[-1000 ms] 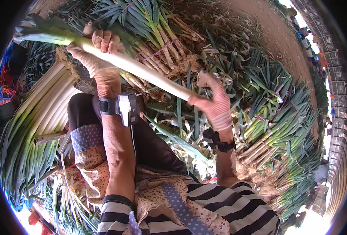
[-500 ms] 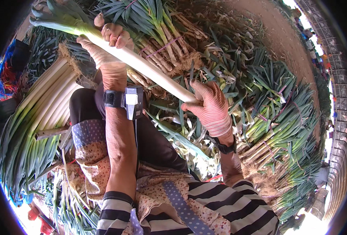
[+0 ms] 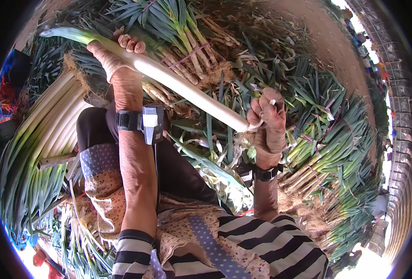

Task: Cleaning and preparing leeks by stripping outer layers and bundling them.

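Head view: your left hand (image 3: 117,60) is closed around the upper stalk of a long leek (image 3: 178,86) — near its green top — while your right hand (image 3: 268,121) grips the white root end in a fist. The leek runs diagonally between both hands (held above your lap). Trimmed leeks (image 3: 48,135) lie stacked at left; tied bundles (image 3: 182,42) lie just beyond the held leek.

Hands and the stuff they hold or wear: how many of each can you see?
Hands: 2, the left hand and the right hand
Long white leek held between them: 1
Wrist bands: 2, the left band and the right band
Total: 5
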Demonstrator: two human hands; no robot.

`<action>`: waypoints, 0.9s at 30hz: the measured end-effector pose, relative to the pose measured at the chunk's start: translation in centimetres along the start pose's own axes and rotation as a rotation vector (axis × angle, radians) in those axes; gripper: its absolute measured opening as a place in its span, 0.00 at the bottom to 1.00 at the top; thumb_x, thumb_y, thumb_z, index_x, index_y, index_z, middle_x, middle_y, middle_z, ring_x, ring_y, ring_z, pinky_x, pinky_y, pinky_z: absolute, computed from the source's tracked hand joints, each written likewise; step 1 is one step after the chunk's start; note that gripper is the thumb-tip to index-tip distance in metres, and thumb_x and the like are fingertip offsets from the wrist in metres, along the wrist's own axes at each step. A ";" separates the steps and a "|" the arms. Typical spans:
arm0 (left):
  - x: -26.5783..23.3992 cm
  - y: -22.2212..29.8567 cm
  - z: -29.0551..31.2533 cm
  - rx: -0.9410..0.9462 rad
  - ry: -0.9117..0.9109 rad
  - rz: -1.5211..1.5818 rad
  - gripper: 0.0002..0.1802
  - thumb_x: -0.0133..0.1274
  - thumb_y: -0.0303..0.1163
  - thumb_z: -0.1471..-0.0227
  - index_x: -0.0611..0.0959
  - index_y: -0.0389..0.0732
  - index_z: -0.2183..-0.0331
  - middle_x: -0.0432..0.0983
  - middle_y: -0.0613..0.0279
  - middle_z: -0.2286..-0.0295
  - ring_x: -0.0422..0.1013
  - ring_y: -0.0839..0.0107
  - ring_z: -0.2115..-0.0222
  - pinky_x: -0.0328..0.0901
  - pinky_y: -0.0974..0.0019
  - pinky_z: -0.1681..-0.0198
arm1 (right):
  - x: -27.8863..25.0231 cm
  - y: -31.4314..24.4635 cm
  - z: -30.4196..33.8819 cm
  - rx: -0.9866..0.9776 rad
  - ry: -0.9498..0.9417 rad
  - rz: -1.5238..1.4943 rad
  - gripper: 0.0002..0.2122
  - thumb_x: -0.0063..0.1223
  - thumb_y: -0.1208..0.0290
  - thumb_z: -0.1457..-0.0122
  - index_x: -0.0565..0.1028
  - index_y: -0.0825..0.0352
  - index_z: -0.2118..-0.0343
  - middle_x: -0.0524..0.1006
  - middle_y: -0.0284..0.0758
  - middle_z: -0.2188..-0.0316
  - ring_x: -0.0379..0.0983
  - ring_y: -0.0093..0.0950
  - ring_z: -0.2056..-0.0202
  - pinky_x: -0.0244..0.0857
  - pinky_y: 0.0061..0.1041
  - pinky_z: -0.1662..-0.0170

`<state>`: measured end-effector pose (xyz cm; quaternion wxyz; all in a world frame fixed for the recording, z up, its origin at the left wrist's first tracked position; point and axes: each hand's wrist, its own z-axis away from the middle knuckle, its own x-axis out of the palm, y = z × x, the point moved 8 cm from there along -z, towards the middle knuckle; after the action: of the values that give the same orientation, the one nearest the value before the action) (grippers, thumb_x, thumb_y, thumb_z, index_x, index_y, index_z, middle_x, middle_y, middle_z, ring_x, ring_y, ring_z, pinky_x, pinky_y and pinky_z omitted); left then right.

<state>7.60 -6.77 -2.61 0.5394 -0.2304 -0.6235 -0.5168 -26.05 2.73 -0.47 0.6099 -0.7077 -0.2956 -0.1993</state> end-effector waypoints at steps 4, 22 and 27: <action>-0.4 -0.1 -1.3 -0.012 0.036 -0.018 0.37 0.43 0.68 0.56 0.70 0.37 0.70 0.56 0.68 0.84 0.53 0.74 0.86 0.51 0.72 0.84 | -0.6 -1.8 0.1 0.062 -0.009 -0.083 0.16 0.56 0.69 0.48 0.70 0.67 0.58 0.61 0.26 0.79 0.57 0.17 0.80 0.53 0.10 0.83; -1.1 0.5 2.5 -0.051 0.331 0.069 0.26 0.50 0.63 0.55 0.71 0.49 0.74 0.61 0.72 0.86 0.58 0.74 0.89 0.55 0.69 0.88 | 6.3 -2.6 3.5 -0.375 -0.367 1.394 0.25 0.74 0.70 0.76 0.69 0.66 0.72 0.70 0.36 0.74 0.68 0.32 0.73 0.64 0.28 0.72; -1.1 -0.8 1.3 -0.153 0.225 0.095 0.26 0.48 0.64 0.54 0.70 0.50 0.75 0.58 0.73 0.88 0.56 0.75 0.90 0.54 0.69 0.88 | 4.3 -0.1 4.9 0.055 -0.703 1.736 0.21 0.54 0.64 0.48 0.68 0.56 0.50 0.75 0.38 0.76 0.72 0.30 0.77 0.66 0.27 0.73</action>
<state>6.69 -5.64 -3.79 0.6107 -0.2410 -0.5062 -0.5593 -23.30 8.33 1.48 0.4373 -0.6857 0.1643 0.5582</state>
